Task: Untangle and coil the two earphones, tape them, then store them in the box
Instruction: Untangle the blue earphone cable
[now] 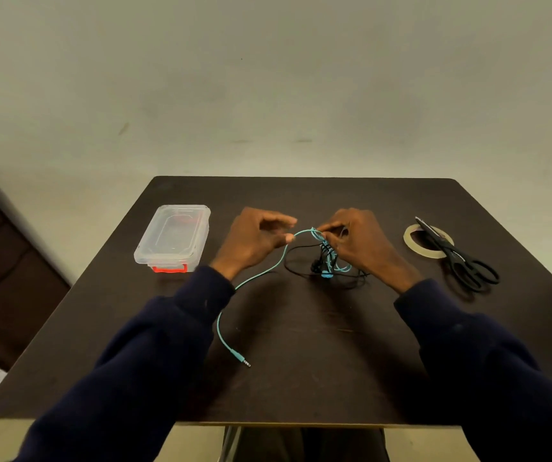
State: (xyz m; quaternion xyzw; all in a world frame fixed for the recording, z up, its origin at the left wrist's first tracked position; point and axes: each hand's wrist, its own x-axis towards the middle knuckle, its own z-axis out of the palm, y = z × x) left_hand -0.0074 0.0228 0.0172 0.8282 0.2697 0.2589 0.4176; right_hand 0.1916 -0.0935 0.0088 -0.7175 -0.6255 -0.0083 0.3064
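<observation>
A teal earphone cable [258,275] and a black earphone cable [296,273] lie tangled together at the middle of the dark table [301,378]. My right hand [357,245] pinches the knot of both cables and lifts it slightly. To the left of the knot hovers my left hand [256,240], fingers loosely curled beside the teal strand; whether it holds that strand is unclear. The teal cable runs under my left wrist to its jack plug [243,360] near the front. A clear plastic box [173,240] with a red latch stands at the left, lid on.
A roll of clear tape [416,248] lies at the right with black scissors [457,258] resting across it. A pale wall stands behind the table. Dark furniture sits beyond the table's left edge.
</observation>
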